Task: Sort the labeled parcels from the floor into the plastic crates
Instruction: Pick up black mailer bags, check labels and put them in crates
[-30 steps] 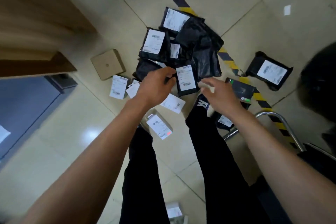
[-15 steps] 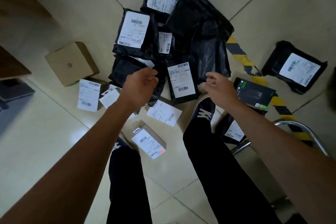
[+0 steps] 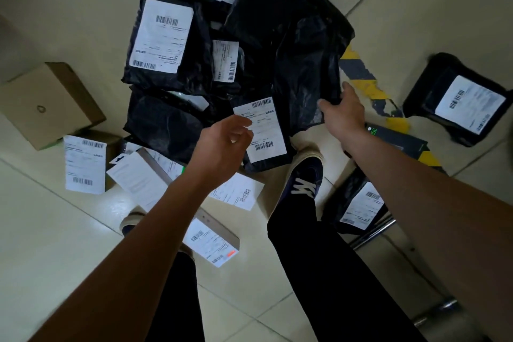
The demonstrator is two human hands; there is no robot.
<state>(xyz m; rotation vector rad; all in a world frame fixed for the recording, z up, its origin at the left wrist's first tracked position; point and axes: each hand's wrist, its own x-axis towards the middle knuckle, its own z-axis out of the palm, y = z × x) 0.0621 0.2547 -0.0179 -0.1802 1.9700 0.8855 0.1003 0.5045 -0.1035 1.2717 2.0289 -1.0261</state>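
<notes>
A person bends over a heap of black parcels [image 3: 194, 44] lying on the tiled floor [image 3: 55, 244]. The right hand [image 3: 342, 115] grasps the lower edge of a large unlabeled black bag [image 3: 305, 64], fingers curled into its plastic. The left hand [image 3: 222, 144] hovers with loosely curled fingers, holding nothing, just over the small labeled parcel [image 3: 263, 133] that lies in front of the right shoe [image 3: 302, 175]. A cardboard box [image 3: 47, 103] sits to the left, another black parcel [image 3: 460, 100] well apart to the right, beyond the yellow-and-black tape [image 3: 363, 78].
</notes>
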